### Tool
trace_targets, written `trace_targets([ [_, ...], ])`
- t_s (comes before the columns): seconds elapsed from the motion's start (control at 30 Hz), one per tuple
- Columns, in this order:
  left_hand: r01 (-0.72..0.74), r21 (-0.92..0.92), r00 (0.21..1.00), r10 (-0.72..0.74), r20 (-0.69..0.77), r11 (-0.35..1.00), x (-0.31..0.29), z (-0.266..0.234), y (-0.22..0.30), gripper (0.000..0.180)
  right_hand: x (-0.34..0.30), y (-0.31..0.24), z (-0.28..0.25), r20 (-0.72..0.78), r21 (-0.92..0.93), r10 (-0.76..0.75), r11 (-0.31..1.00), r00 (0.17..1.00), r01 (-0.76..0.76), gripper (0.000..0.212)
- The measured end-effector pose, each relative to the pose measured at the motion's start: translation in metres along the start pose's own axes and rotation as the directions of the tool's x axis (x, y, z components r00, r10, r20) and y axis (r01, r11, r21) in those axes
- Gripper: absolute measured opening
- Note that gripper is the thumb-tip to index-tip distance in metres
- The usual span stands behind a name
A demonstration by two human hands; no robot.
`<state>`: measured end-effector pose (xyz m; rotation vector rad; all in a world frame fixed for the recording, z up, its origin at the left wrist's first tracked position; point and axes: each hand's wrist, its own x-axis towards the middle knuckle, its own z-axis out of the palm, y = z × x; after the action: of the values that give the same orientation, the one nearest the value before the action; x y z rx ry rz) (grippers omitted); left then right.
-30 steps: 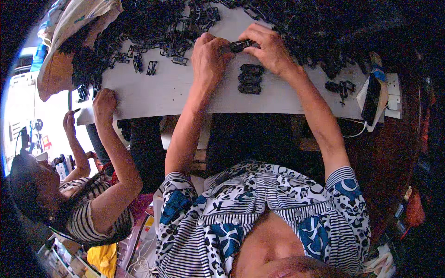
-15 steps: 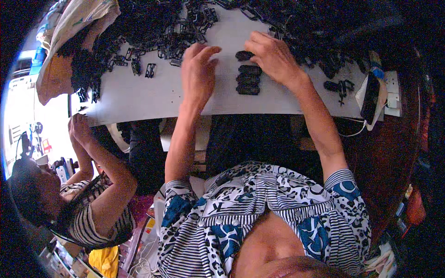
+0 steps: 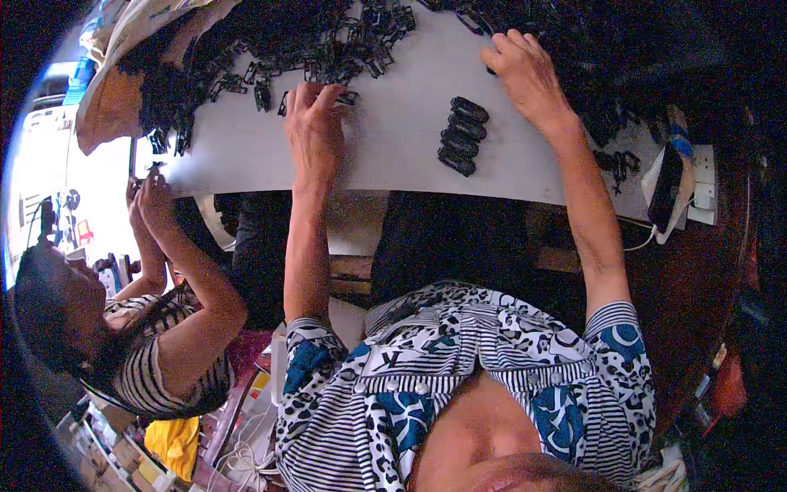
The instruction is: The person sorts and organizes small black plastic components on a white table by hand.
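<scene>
My left hand (image 3: 315,119) is over the near edge of the left pile of small black plastic frames (image 3: 365,41). Its fingers are bent down, closed around a black plastic frame (image 3: 348,97) that shows beside them. Farther right, my right hand (image 3: 529,78) reaches to the edge of a dark heap of black parts (image 3: 607,49). Its fingers are bent together, and whatever lies under the fingertips is hidden. Between the hands, several oblong black plastic pieces (image 3: 463,135) lie side by side in a slightly slanted row on the pale table (image 3: 385,156).
Loose black parts (image 3: 619,164) lie at the table's right end, beside a dark device on a white cable (image 3: 666,190). At the left, a sack (image 3: 111,115) leans by the pile. A co-worker's hands (image 3: 152,197) are at the table's left corner.
My right hand has left the row of black pieces and moved to the right heap. My left hand has shifted left onto the frames at the pile's edge. The view has turned slightly.
</scene>
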<state>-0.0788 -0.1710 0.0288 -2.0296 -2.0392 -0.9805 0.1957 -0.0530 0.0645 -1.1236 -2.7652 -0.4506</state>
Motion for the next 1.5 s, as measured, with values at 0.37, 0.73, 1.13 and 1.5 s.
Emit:
trace_targets([
  [0.37,-0.047,-0.358,0.965,0.135,0.226,0.933,0.028,0.048,0.056,0.030,0.010,-0.010,0.029,0.000,0.651,0.157,0.749,0.988,-0.120,0.032],
  [0.73,-0.001,-0.406,0.983,0.075,0.166,0.914,0.036,0.052,0.055,0.029,0.007,-0.009,0.024,-0.182,0.596,0.097,0.802,0.979,0.031,0.033],
  [1.13,0.002,-0.427,0.982,0.079,0.172,0.904,0.045,0.054,0.062,0.030,0.008,-0.003,0.016,-0.156,0.672,0.230,0.737,0.961,-0.067,0.030],
  [1.5,0.110,-0.166,0.980,-0.079,0.182,0.980,0.069,0.079,0.082,0.024,0.004,-0.011,0.023,-0.137,0.692,0.403,0.693,0.905,-0.204,0.030],
])
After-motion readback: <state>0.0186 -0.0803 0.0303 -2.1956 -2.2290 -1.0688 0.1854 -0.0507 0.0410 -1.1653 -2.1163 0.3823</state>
